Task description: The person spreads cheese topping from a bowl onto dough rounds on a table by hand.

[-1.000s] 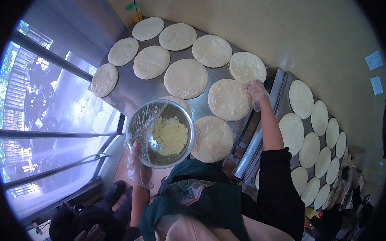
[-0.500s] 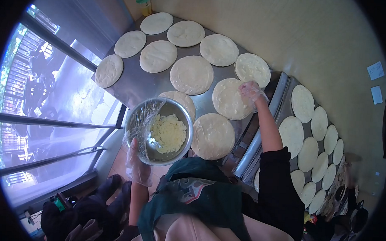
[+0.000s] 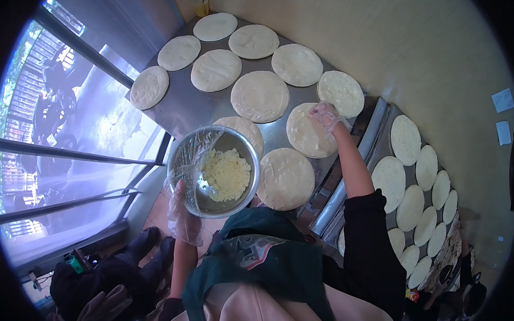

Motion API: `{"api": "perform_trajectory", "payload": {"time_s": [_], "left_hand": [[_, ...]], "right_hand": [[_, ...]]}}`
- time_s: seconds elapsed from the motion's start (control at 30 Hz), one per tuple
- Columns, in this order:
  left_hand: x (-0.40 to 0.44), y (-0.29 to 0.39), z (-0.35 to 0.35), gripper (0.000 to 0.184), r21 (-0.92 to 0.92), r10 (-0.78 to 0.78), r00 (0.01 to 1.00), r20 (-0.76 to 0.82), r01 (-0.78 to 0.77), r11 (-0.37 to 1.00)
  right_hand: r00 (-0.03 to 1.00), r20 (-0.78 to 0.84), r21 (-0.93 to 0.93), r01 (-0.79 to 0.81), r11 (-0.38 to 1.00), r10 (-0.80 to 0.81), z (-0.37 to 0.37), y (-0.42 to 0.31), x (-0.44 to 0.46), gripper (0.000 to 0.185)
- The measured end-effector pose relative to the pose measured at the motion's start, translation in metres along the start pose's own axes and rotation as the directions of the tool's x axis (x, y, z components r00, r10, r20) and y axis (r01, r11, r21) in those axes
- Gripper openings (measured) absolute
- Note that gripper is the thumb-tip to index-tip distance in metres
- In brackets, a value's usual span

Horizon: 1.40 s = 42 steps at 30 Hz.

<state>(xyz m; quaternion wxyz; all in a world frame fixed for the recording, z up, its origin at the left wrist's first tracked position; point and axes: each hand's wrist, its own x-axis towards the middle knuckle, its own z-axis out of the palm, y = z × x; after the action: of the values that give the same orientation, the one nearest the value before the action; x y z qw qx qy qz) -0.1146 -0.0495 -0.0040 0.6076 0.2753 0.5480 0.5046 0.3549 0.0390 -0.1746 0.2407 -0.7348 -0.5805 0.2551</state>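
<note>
A grey metal table point(image 3: 188, 110) fills the upper middle of the frame, bearing flat dough rounds point(image 3: 260, 96) laid singly, with bare metal between many of them. A green-lidded cup point(image 3: 201, 9) stands by its corner at upper left. Toward the right edge, a second tabletop point(image 3: 410, 174) carries more pale rounds point(image 3: 388, 184).
</note>
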Motion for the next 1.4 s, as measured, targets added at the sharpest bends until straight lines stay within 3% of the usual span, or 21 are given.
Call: {"api": "perform_trajectory", "payload": {"time_s": [0.07,0.17,0.27,0.4,0.47,0.53,0.57,0.67,0.7,0.77,0.83,0.9,0.97,1.07,1.1,1.13,1.17,1.27,1.4], "left_hand": [[-0.001,-0.001,-0.001,0.035,0.029,0.024,1.0,-0.006,-0.023,0.999],[-0.004,0.005,0.008,0.035,-0.063,-0.025,1.0,0.001,0.025,0.998],[-0.004,0.006,0.008,0.034,-0.186,-0.075,0.997,0.018,0.077,0.98],[-0.011,0.01,0.011,0.039,0.024,0.005,0.997,0.08,-0.007,1.0],[-0.011,0.012,0.014,0.038,0.089,0.023,0.996,0.082,-0.03,0.996],[-0.005,0.008,0.012,0.036,-0.154,-0.109,0.99,0.094,0.122,0.981],[-0.005,0.008,0.012,0.036,-0.153,-0.109,0.989,0.095,0.123,0.981],[-0.005,0.007,0.013,0.034,-0.143,-0.095,0.993,0.074,0.105,0.984],[-0.006,0.008,0.013,0.035,-0.08,-0.077,0.992,0.099,0.085,0.993],[-0.006,0.007,0.013,0.036,-0.016,-0.06,0.99,0.127,0.063,0.998],[-0.006,0.006,0.013,0.039,0.127,0.04,0.991,0.128,-0.057,0.99],[-0.002,0.002,0.009,0.04,0.083,-0.003,0.992,0.127,-0.008,0.997],[-0.001,0.002,0.008,0.041,0.038,-0.045,0.991,0.125,0.041,0.998],[-0.005,0.006,0.015,0.042,0.06,-0.023,0.993,0.115,0.016,0.998],[-0.006,0.008,0.016,0.042,0.175,0.038,0.991,0.126,-0.06,0.983],[-0.007,0.009,0.017,0.042,0.286,0.096,0.985,0.143,-0.134,0.949],[-0.007,0.009,0.018,0.042,0.286,0.096,0.985,0.141,-0.133,0.949],[-0.008,0.009,0.02,0.042,0.155,0.036,0.992,0.12,-0.054,0.986],[-0.007,0.007,0.016,0.043,0.433,0.176,0.969,0.174,-0.236,0.87]], "right_hand": [[0.974,0.112,-0.179,0.215,0.96,-0.197,-0.01,-0.022,-0.015,0.018],[0.959,0.268,-0.149,0.141,0.979,-0.097,-0.013,-0.025,-0.02,0.019],[0.968,0.243,-0.166,0.102,0.981,-0.06,-0.026,-0.05,-0.035,0.019],[0.956,0.157,-0.149,0.271,0.951,-0.248,-0.023,-0.032,-0.042,0.025],[0.959,0.28,-0.026,0.043,0.999,-0.034,-0.029,-0.033,-0.046,0.016],[0.968,0.251,-0.123,0.002,0.992,0.029,-0.027,-0.021,-0.044,0.017],[0.972,0.218,-0.216,-0.041,0.976,0.089,-0.026,-0.015,-0.044,0.018],[0.993,0.103,-0.121,-0.049,0.991,0.062,-0.024,-0.008,-0.049,0.02],[0.993,0.103,-0.12,-0.052,0.991,0.065,-0.022,-0.005,-0.05,0.02],[0.998,0.065,-0.047,0.005,0.999,-0.002,-0.018,0.0,-0.052,0.043],[0.996,0.082,-0.1,0.034,0.994,-0.026,-0.017,0.001,-0.048,0.042],[0.994,0.102,-0.152,0.064,0.986,-0.049,-0.016,0.003,-0.044,0.041],[0.996,0.075,-0.021,-0.051,0.999,0.052,-0.014,0.004,-0.042,0.039],[0.994,0.106,-0.011,0.01,1.0,-0.009,-0.009,0.013,-0.037,0.034],[0.994,0.107,-0.011,0.012,1.0,-0.01,-0.01,0.01,-0.036,0.034],[0.993,0.103,0.129,-0.078,0.989,0.065,-0.011,0.008,-0.035,0.032],[0.984,0.11,0.266,-0.165,0.95,0.14,-0.013,0.006,-0.034,0.03],[0.996,0.014,0.248,-0.087,0.965,0.086,-0.018,-0.004,-0.03,0.025],[0.994,0.066,0.098,-0.088,0.991,0.082,-0.029,-0.024,-0.024,0.023]]}}
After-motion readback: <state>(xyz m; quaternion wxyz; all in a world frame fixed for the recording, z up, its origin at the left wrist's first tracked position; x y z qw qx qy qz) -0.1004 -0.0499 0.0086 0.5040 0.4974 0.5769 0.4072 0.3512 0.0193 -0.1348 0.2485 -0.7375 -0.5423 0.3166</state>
